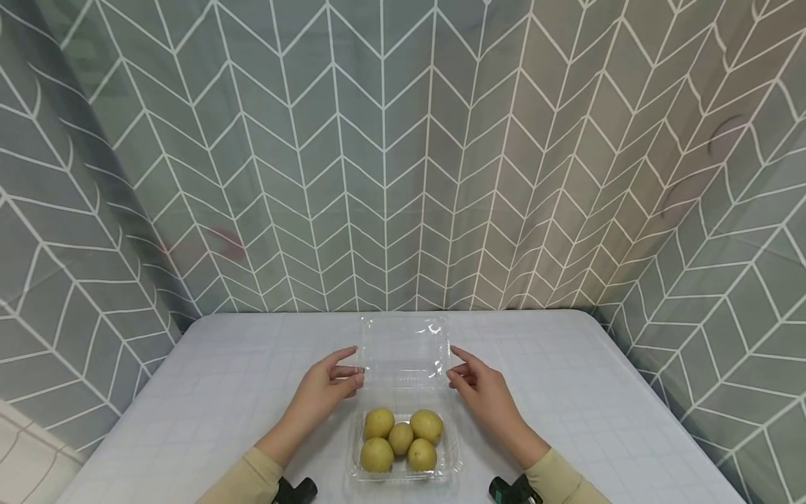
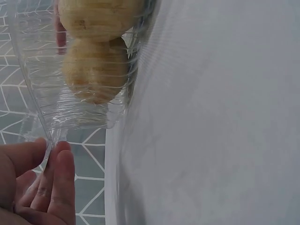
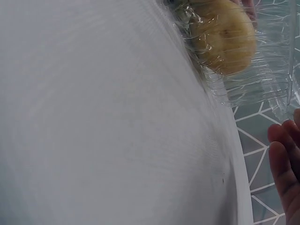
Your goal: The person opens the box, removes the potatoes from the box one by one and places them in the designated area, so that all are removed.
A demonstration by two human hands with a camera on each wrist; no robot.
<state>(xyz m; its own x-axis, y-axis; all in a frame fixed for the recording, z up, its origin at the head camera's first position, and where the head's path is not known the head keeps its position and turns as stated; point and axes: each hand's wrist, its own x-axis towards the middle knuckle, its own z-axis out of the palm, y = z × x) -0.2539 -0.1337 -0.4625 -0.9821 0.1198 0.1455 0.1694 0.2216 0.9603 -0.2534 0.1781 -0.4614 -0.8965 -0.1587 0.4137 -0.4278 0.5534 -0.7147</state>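
Note:
A clear plastic clamshell box (image 1: 355,467) stands at the table's near middle, its hinged lid (image 1: 404,350) swung up on the far side. Inside lie several round yellowish fruits or potatoes (image 1: 376,455), seen through the ribbed wall in both wrist views. My left hand (image 1: 326,385) pinches the lid's left edge between thumb and fingers, as the left wrist view shows (image 2: 49,173). At the lid's right edge, my right hand (image 1: 485,388) has thumb and fingertips at the rim. Only part of this hand (image 3: 287,159) shows in the right wrist view.
A white cloth (image 1: 252,364) with faint checks covers the table. Behind and at both sides hangs a grey curtain (image 1: 403,175) with white chevron lines. Dark wrist devices (image 1: 294,491) sit beneath the sleeves, close to the box.

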